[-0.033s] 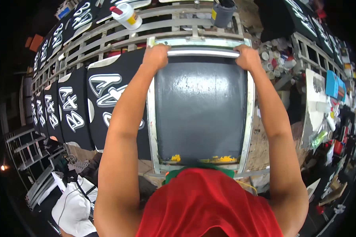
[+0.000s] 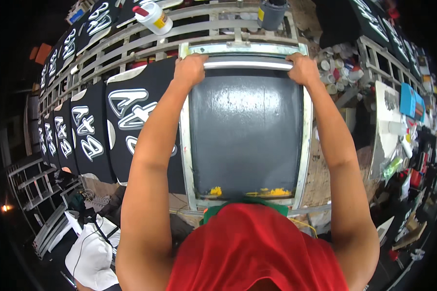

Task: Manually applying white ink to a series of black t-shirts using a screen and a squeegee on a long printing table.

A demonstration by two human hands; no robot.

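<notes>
My left hand (image 2: pixel 189 70) and my right hand (image 2: pixel 303 70) grip either end of a silver squeegee bar (image 2: pixel 247 64), which lies across the far end of a screen-printing frame (image 2: pixel 306 121). Inside the frame is a dark grey mesh (image 2: pixel 245 136) with a wet sheen and yellow smears (image 2: pixel 277 191) along the near edge. Just left of the frame, beside my left forearm, lie black fabric panels (image 2: pixel 90 126) with white printed lettering.
Metal racks (image 2: pixel 213 25) run behind the frame, holding a white tub (image 2: pixel 155 20) and a dark bucket (image 2: pixel 272 14). Cups (image 2: pixel 332 75), a cardboard sheet (image 2: pixel 381 136) and more black panels (image 2: pixel 374 19) are right. Ladder-like metal (image 2: pixel 36 186) and white fabric (image 2: pixel 90 252) sit lower left.
The view has shifted very slightly, with the scene a little higher in the picture. Both hands still hold the bar at the frame's far end.
</notes>
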